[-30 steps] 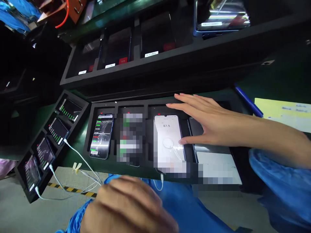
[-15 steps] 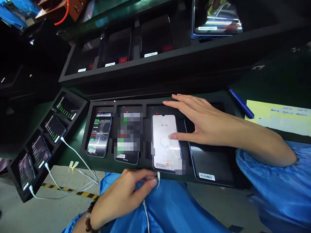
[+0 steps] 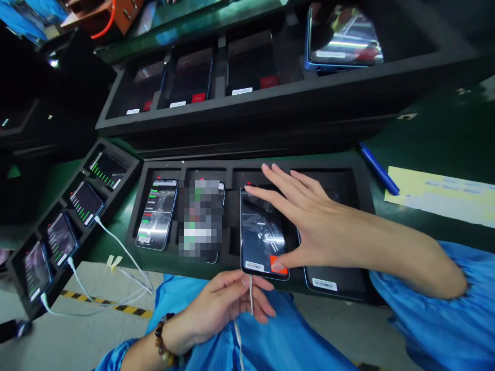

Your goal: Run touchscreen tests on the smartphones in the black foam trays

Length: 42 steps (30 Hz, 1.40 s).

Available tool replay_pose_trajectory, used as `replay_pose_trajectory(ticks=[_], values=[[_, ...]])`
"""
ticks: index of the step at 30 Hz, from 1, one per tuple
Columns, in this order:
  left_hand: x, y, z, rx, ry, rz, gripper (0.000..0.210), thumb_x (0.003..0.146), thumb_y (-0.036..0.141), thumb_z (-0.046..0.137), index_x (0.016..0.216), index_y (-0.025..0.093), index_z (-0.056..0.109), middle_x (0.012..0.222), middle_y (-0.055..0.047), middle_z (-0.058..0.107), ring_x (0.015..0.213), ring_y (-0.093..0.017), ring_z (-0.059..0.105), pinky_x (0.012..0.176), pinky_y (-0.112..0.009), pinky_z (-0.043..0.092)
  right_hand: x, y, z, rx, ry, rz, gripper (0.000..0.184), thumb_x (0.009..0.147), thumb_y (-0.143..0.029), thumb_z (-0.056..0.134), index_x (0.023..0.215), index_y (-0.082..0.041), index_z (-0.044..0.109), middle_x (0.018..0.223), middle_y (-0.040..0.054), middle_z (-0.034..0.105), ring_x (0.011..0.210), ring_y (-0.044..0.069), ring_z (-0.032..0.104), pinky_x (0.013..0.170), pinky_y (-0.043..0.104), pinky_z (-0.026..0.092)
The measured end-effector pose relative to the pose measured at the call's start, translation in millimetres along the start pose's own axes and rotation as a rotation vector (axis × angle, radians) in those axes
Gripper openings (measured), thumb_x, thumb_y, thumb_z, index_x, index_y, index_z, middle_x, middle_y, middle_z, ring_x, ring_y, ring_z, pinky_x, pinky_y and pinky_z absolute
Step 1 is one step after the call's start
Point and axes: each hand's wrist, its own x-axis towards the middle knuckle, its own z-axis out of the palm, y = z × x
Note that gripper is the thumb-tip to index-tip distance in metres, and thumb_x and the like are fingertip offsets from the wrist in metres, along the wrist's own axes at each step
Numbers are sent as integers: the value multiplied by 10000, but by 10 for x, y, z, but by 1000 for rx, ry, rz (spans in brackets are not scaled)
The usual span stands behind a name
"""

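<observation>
A dark-screened smartphone (image 3: 261, 226) with an orange square at its lower right lies in a compartment of the black foam tray (image 3: 228, 172). Above it my right hand (image 3: 309, 216) is spread open, the thumb at the orange square and the index finger near the top edge. At the phone's bottom edge my left hand (image 3: 228, 299) pinches a white charging cable (image 3: 251, 296); its plug end is partly hidden by the fingers. The same tray holds a phone showing a list (image 3: 158, 214), a partly pixelated phone (image 3: 211, 258), and another dark phone (image 3: 328, 281) under my right forearm.
At the left, a second foam tray (image 3: 119, 188) holds several phones, some with white cables (image 3: 116, 234). A raised foam tray (image 3: 266, 100) with more phones stands behind. A blue pen (image 3: 379, 167) and a yellow paper (image 3: 436, 193) lie right.
The phone's screen has gone from white with a number to dark with an orange square. My right thumb has moved down the screen; my left hand's fingers have spread beneath the phone around the cable.
</observation>
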Motion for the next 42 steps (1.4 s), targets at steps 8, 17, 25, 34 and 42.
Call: replay_pose_trajectory(ticks=[8, 17, 25, 34, 42], values=[[1, -12, 55, -10, 76, 8, 527, 899, 657, 839, 868, 154, 687, 632, 46, 441, 611, -116, 326, 628, -281, 275, -10, 255, -450, 83, 93, 223, 858, 966, -845, 602, 1658, -348, 499, 1643, 136, 551, 1461, 458, 575, 1135, 674, 556], [37, -128, 73, -56, 93, 56, 565, 938, 640, 794, 672, 216, 532, 549, 37, 465, 542, -126, 406, 596, -288, 361, -160, 553, -707, 165, 87, 391, 601, 1022, -776, 525, 1286, -292, 766, 1154, 84, 799, 1068, 341, 755, 947, 541, 624], [126, 52, 227, 616, -217, -188, 656, 1030, 825, 512, 847, 202, 613, 756, 26, 489, 701, -141, 439, 680, -289, 373, -120, 523, -619, 269, 60, 420, 700, 990, -819, 537, 1356, -255, 731, 1107, 97, 800, 1002, 317, 755, 881, 462, 599], [539, -236, 452, 329, -281, -72, 695, 961, 836, 645, 1109, 158, 675, 842, -77, 753, 769, -171, 665, 798, -314, 527, -101, 485, -622, 350, 46, 433, 679, 999, -789, 546, 1373, -249, 719, 1031, 66, 809, 929, 274, 764, 827, 390, 584], [450, -377, 512, 142, -201, -97, 691, 896, 864, 715, 1021, 195, 593, 1014, -171, 846, 810, -185, 762, 833, -327, 579, -115, 491, -630, 339, 31, 443, 667, 1013, -790, 529, 1397, -274, 702, 1027, 55, 805, 920, 279, 759, 821, 406, 573]])
